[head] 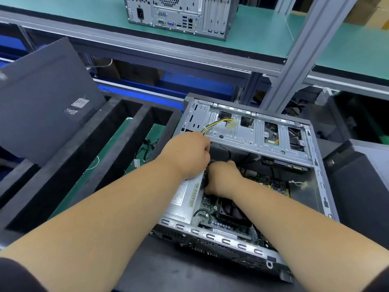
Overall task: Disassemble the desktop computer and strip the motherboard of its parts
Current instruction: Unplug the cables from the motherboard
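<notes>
An open desktop case (320, 182) lies on its side before me, its metal drive cage (252, 131) swung up at the far side. The green motherboard (263, 182) with a black CPU fan (231, 213) shows inside, beside the silver power supply (183, 197). My left hand (189, 154) is curled around a bundle of yellow and black cables (216, 124) that ends in a white connector. My right hand (223, 178) reaches into the case just right of it, fingers curled down on dark cabling near the board; what they hold is hidden.
A black foam tray (126, 131) with long compartments sits to the left; one holds loose wires (145, 148). A dark side panel (42, 98) leans at the far left. Another computer tower (179, 15) stands on the green upper shelf. A black casing (362, 186) lies to the right.
</notes>
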